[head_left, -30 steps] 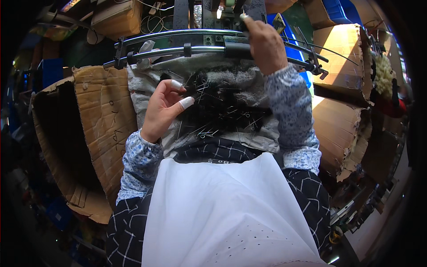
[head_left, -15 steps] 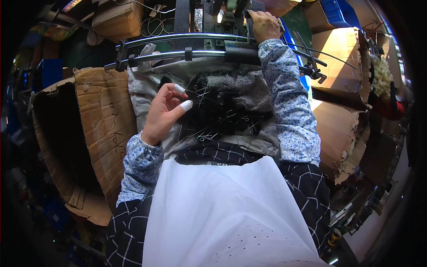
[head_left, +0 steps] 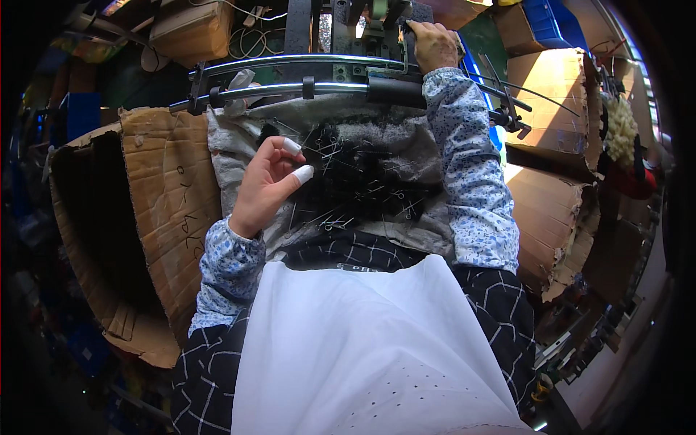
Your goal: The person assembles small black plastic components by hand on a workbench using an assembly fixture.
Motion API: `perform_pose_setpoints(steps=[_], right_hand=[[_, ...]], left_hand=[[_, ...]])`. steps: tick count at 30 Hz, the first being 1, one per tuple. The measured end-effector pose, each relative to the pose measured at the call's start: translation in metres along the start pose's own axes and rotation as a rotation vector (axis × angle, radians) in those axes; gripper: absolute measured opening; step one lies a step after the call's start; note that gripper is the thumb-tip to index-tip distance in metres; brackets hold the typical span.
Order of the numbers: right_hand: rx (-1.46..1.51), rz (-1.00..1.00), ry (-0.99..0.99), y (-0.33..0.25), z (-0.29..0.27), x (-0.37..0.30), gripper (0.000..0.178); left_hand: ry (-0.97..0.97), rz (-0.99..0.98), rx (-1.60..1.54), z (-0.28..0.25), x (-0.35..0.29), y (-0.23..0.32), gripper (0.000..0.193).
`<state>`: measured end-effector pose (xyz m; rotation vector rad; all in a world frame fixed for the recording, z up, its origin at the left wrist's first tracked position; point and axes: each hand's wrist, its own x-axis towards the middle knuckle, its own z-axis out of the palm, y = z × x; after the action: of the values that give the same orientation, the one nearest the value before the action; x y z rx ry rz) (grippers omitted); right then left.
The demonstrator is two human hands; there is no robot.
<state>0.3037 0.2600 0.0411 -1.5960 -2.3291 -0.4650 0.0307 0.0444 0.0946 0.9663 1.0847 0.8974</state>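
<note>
Over the left side of a grey cloth (head_left: 230,156) with a large black patch, my left hand (head_left: 264,185) hovers with thumb and forefinger apart. White wrappings cover the tips of those two fingers, and nothing shows between them. The other fingers curl toward the palm. Scattered across the black patch lie several thin metal pieces (head_left: 332,151), some with ring-shaped ends. At the top, my right hand (head_left: 435,46) is closed over a dark part of the machine (head_left: 370,43). Its fingers partly hide what they grip.
Two chromed bars (head_left: 268,90) cross between me and the machine. An open cardboard box (head_left: 163,210) stands at my left. More cardboard boxes (head_left: 547,101) are on the right, near a blue bin (head_left: 554,25). White cables (head_left: 254,43) lie at the back left.
The whole view has shifted slightly. My right hand appears a little lower on the machine; my left hand keeps its pose, and the metal pieces lie as before.
</note>
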Motion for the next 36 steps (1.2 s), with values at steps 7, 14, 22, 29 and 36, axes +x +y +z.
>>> perform_pose_setpoints(steps=[7, 14, 22, 29, 36], right_hand=[[0.048, 0.029, -0.069, 0.011, 0.004, -0.002, 0.029], [0.018, 0.276, -0.093, 0.004, -0.017, -0.016, 0.034], [0.062, 0.263, -0.096, -0.040, -0.013, 0.000, 0.030], [0.033, 0.210, -0.024, -0.053, -0.009, 0.002, 0.023], [-0.007, 0.219, -0.081, -0.004, -0.009, -0.009, 0.026]], left_hand=[[-0.035, -0.001, 0.001, 0.001, 0.000, 0.000, 0.031], [-0.050, 0.028, -0.037, -0.013, -0.004, 0.015, 0.035], [-0.066, 0.088, -0.072, -0.012, -0.005, 0.022, 0.035], [-0.080, 0.084, -0.069, -0.011, -0.003, 0.025, 0.036], [0.027, 0.135, -0.076, -0.025, -0.008, 0.026, 0.035]])
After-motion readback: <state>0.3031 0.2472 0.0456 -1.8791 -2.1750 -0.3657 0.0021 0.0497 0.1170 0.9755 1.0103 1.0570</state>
